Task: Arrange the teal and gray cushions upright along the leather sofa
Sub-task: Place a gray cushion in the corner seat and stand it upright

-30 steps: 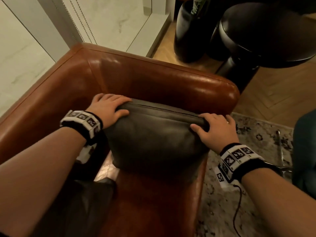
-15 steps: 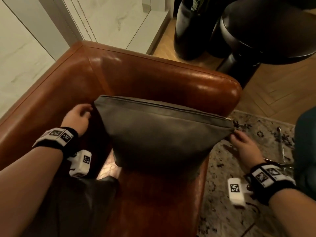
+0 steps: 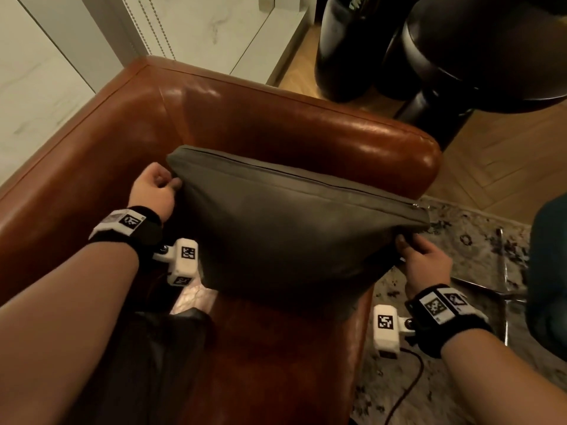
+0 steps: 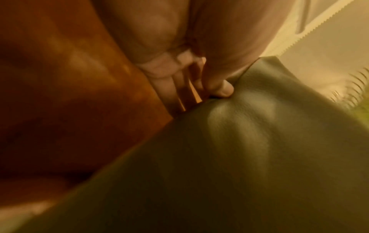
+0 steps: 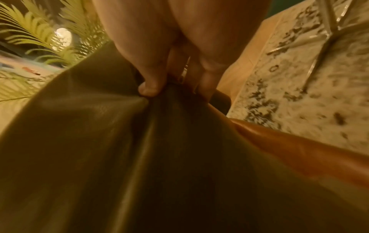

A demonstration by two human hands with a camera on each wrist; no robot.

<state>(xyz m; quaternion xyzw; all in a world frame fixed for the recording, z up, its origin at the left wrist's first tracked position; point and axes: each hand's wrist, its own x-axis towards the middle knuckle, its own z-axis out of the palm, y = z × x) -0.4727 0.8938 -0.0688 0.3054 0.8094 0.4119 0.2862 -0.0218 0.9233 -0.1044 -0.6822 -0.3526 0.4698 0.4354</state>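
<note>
Now the gray cushion [image 3: 294,228] stands upright on the sofa [image 3: 276,127] seat, zipper edge on top, close before the right armrest. Each hand pinches an upper corner. The left hand [image 3: 153,191] has its thumb pressed on the near face and fingers curled behind the left corner. The right hand [image 3: 426,265] nips the right corner between thumb and fingers, bunching the cover. A patterned rug [image 3: 478,256] lies beside the sofa.
</note>
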